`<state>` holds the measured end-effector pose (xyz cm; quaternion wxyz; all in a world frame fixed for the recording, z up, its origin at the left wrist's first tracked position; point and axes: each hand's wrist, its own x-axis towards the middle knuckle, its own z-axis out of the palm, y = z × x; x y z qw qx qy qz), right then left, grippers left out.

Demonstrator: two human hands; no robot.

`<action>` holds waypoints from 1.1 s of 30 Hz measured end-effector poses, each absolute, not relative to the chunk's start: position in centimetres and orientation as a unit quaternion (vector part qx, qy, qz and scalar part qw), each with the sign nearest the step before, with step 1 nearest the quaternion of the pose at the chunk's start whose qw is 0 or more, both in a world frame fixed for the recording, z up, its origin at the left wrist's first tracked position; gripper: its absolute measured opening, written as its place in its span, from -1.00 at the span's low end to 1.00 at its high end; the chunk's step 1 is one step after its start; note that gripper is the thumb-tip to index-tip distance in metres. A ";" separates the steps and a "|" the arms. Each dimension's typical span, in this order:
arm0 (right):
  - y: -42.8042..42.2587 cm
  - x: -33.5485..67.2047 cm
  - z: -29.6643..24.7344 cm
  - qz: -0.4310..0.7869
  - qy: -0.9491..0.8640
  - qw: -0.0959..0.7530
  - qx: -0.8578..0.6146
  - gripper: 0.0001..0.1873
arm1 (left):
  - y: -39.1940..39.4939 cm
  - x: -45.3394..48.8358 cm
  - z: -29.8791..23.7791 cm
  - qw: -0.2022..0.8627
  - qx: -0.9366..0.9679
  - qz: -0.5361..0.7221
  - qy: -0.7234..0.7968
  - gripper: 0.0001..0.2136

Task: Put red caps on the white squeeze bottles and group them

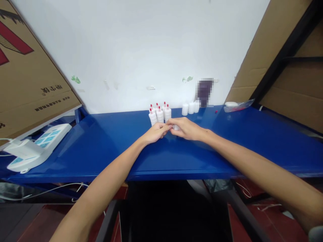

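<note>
My left hand (155, 132) and my right hand (186, 128) meet at the middle of the blue table (106, 148), fingers pinched together. Between them sits a small white bottle (176, 127), mostly hidden by my right fingers. Just behind my hands stands a cluster of several small white bottles with red caps (159, 113). Further right along the wall stand three white bottles without caps (190, 108). A tiny red cap (216, 111) lies on the table to their right.
A white power strip (37, 146) with blue sockets lies at the table's left end. Cardboard sheets lean on the left (30, 74) and the right (267, 50). A clear plastic bag (237, 105) rests at the back right. A white wall closes the back.
</note>
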<state>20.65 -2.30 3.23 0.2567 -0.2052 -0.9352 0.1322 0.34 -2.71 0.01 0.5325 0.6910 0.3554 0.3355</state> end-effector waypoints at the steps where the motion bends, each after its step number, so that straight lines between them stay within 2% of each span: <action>1: -2.3 20.7 3.2 0.134 -0.936 0.255 -0.205 -0.90 | -2.7 0.4 0.0 0.531 0.691 0.336 0.357 -0.46; 7: -1.8 20.6 3.0 0.137 -0.932 0.262 -0.210 -0.92 | -2.3 0.6 -0.4 0.511 0.690 0.340 0.385 -0.46; 10: -1.9 20.6 2.9 0.141 -0.928 0.266 -0.220 -0.86 | -2.3 0.9 -0.4 0.512 0.689 0.342 0.382 -0.47; 12: -2.1 20.6 3.0 0.140 -0.928 0.257 -0.232 -0.74 | -2.4 0.9 -0.1 0.522 0.682 0.344 0.379 -0.48; 15: -2.3 20.7 3.1 0.143 -0.928 0.232 -0.255 -0.46 | -2.6 0.1 1.0 0.543 0.665 0.345 0.378 -0.51; 17: -2.0 20.9 3.1 0.132 -0.926 0.225 -0.273 -0.36 | -2.7 -1.2 1.9 0.534 0.658 0.359 0.391 -0.53; 19: -1.5 21.2 3.0 0.103 -0.922 0.227 -0.296 -0.37 | -2.7 -2.7 2.6 0.482 0.674 0.373 0.418 -0.52; 22: -0.9 21.9 2.8 0.067 -0.913 0.236 -0.327 -0.48 | -2.7 -4.4 2.7 0.373 0.737 0.300 0.476 -0.50; 26: -1.1 22.2 2.8 0.053 -0.908 0.251 -0.330 -0.51 | -2.6 -4.4 2.2 0.298 0.777 0.233 0.503 -0.48; 29: -1.6 21.8 2.9 0.040 -0.910 0.260 -0.320 -0.47 | -2.6 -3.8 2.1 0.276 0.776 0.270 0.499 -0.47; 33: -2.0 21.1 2.8 0.050 -0.912 0.291 -0.283 -0.49 | -3.0 -2.9 2.3 0.231 0.756 0.402 0.462 -0.48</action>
